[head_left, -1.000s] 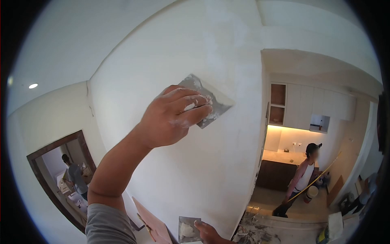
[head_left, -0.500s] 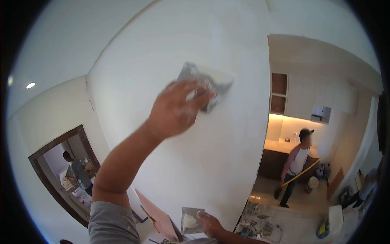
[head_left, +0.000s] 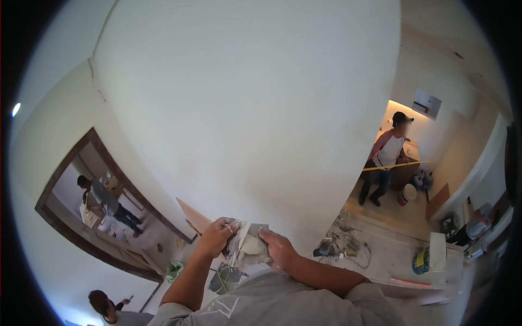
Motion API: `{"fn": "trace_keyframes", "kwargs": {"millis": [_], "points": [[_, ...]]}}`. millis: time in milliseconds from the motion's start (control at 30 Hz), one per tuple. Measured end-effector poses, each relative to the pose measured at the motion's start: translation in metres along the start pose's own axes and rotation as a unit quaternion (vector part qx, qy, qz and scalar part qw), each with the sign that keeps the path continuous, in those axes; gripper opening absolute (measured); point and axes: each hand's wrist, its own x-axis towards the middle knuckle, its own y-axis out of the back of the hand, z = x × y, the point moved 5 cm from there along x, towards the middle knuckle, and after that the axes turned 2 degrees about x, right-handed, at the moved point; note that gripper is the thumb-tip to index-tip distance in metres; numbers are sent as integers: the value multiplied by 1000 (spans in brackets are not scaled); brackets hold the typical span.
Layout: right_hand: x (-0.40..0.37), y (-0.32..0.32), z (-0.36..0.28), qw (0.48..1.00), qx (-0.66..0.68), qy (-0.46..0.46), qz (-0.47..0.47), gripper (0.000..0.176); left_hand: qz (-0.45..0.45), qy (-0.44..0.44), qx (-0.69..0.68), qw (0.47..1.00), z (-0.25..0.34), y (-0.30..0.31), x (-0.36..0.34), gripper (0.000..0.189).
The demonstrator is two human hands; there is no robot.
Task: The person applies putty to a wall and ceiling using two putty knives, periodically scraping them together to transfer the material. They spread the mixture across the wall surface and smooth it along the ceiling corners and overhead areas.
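Low in front of my chest, my left hand (head_left: 217, 237) is closed on a putty-smeared metal scraper (head_left: 234, 244). My right hand (head_left: 280, 251) grips a flat grey metal plate (head_left: 259, 229) by its edge, thumb on top. A lump of whitish putty (head_left: 253, 245) lies on the plate. The scraper is against or very near the plate's left side; contact cannot be made out. Behind both hands rises a large pale wall (head_left: 255, 119).
A person (head_left: 389, 149) holds a yellow pole (head_left: 402, 165) at the right. Another person (head_left: 103, 198) stands beyond the doorway, one is lower left (head_left: 117, 312), and one far right (head_left: 478, 223). Cluttered tools (head_left: 345, 244) and a bucket (head_left: 421, 262) lie lower right.
My left hand has come down from the wall with the scraper, beside my right hand and the plate. The view has tilted down. The person at the right has changed pose.
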Motion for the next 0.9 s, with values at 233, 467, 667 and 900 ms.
{"fn": "trace_keyframes", "kwargs": {"millis": [233, 467, 667, 900], "points": [[2, -10, 21, 999, -48, 0, 19, 37, 93, 8, 342, 935, 16, 52, -48, 35], [12, -7, 0, 998, 19, 35, 45, 33, 131, -173, 252, 943, 64, 83, -66, 24], [20, -10, -22, 998, 7, 39, 48, 32, -10, -500, 430, 752, 126, 30, -63, 32], [11, -8, -20, 993, -39, 43, 103, 30, -111, -566, 470, 668, 125, -3, -65, 33]]}}
